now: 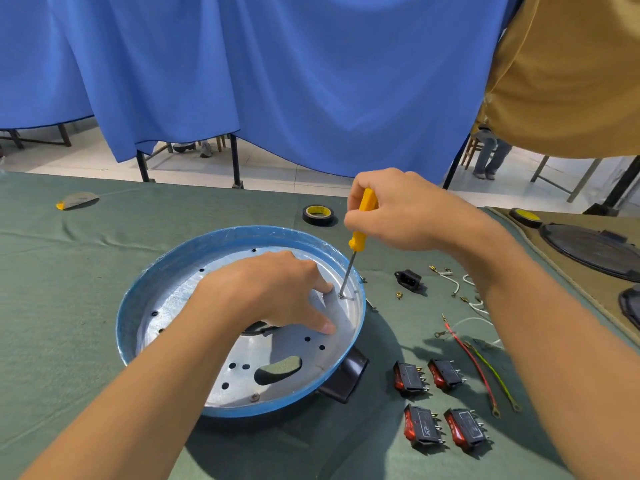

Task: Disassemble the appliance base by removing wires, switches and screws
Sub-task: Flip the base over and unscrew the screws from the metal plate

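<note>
Inside blue appliance base (242,232), left fingers (325,287) spread, right fingers (356,220) around yellow screwdriver (358,240) on screw (341,296).

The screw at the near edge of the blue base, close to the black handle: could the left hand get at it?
Probably yes. The screw lies uncovered inside the base, and the left hand rests on that same floor, holding nothing.

A green cloth (69,306) covers the bench. A black tape roll (312,220) lies near the far edge, and a grey-and-yellow scrap (78,200) near the far left corner. At the right edge, a tan mat (561,271) carries another tape roll (525,217) and a black round lid (588,251). A blue curtain (277,81) hangs behind.
</note>
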{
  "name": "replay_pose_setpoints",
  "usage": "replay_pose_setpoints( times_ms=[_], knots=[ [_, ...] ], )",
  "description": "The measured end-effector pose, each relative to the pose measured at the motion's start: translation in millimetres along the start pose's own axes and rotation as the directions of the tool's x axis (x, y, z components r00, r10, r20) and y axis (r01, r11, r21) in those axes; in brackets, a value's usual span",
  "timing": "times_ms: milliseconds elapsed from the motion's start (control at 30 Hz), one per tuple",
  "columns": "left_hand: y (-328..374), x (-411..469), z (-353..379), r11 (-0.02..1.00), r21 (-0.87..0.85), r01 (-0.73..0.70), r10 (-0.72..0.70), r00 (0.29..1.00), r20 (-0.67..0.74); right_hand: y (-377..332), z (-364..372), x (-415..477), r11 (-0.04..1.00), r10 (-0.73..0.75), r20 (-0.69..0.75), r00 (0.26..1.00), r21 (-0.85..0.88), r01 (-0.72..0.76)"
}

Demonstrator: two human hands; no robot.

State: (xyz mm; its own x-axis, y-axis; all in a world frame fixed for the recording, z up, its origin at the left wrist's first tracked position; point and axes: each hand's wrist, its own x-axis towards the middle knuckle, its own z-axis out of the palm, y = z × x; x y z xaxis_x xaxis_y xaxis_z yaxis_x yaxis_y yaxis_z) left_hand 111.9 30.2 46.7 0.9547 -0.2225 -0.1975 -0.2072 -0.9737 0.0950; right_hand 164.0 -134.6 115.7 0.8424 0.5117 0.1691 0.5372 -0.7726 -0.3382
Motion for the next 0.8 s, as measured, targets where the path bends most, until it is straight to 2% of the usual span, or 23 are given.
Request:
replay_pose_setpoints(
  times_ms=[133,300,433,633,733,800],
  knots=[
    [-1,-1,2,0.999,0.033,0.012,-0.012,1.000,-0.002,-6,-5,9,0.997,0.013,0.007,1.000,-0.079,-0.012],
    [0,-4,-3,0.996,0.063,0.062,-0.063,0.998,0.015,-4,-13,8,0.992,0.001,0.133,0.991,-0.125,0.016],
    [6,-5,-10,0.994,0.071,0.079,-0.081,0.997,0.018,-6,-12,5,0.988,-0.001,0.096,0.995,-0.154,0.016],
    [9,-9,-7,0.995,0.024,0.093,-0.093,0.996,0.011,-9,-16,-2,0.983,-0.027,0.140,0.990,-0.176,0.052],
    [10,-9,-5,0.997,-0.018,0.073,-0.073,0.997,-0.021,-10,-11,-2,0.981,-0.034,0.082,0.996,-0.189,0.049],
    [10,-8,-5,0.999,-0.019,0.046,-0.047,0.997,-0.065,-11,-11,-2,0.982,-0.070,0.097,0.993,-0.165,0.086]
  ],
)
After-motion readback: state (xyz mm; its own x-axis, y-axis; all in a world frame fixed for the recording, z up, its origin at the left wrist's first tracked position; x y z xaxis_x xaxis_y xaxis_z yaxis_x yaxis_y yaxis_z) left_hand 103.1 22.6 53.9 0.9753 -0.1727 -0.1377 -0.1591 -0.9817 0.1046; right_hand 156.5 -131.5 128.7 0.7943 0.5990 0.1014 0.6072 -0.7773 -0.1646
